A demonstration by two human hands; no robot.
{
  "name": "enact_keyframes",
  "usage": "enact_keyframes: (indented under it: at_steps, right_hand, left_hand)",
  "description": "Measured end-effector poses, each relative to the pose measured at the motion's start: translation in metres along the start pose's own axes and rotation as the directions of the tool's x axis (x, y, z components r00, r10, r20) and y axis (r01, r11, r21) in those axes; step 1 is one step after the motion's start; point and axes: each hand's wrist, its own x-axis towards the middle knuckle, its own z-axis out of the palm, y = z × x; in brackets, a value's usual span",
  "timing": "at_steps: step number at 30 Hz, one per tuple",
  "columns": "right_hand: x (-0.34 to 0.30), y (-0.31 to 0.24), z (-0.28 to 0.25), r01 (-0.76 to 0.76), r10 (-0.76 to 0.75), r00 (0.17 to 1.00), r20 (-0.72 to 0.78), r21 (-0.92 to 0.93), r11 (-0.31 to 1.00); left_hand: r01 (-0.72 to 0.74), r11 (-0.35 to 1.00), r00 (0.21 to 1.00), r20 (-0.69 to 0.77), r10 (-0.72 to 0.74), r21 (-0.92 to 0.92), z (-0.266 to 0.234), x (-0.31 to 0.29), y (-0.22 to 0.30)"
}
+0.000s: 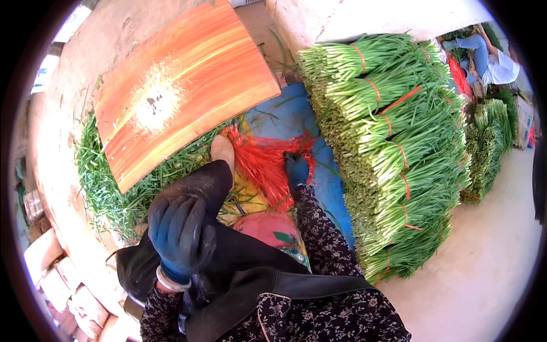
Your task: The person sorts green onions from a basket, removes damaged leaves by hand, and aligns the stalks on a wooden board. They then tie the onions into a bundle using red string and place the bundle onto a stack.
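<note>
My left hand (181,233), in a blue and black glove with a white bangle at the wrist, lies over my dark-trousered knee, fingers extended and holding nothing. My right hand (297,169), also gloved, reaches forward and is closed at the right side of a spread of thin red plastic strips (256,162). What its fingertips grip is partly hidden by the glove. Right of that hand rises a tall stack of garlic chive bundles (399,142), tied with red bands, their cut ends facing me. An orange wood-grain board (194,85) slants at the front left.
Loose green leaves (114,176) lie under and beside the board. Blue sheeting (288,117) covers the floor by the stack. A pink rounded thing (266,229) sits between my legs. Farther right are another chive stack (489,148) and a seated person (484,54). Boxes (68,285) stand at lower left.
</note>
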Motion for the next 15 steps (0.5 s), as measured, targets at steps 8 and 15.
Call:
enact_keyframes:
  at_steps: [8,15]
  right_hand:
    - [0.042,-0.012,0.036,-0.087,0.114,0.993,0.028,-0.473,0.877]
    - [0.047,0.003,0.04,-0.047,0.068,0.997,0.044,-0.366,0.929]
  left_hand:
    - [0.019,0.993,1.0,0.003,-0.019,-0.12,0.007,-0.018,-0.021]
    - [0.073,0.983,0.997,0.033,-0.068,-0.17,-0.002,-0.017,-0.028]
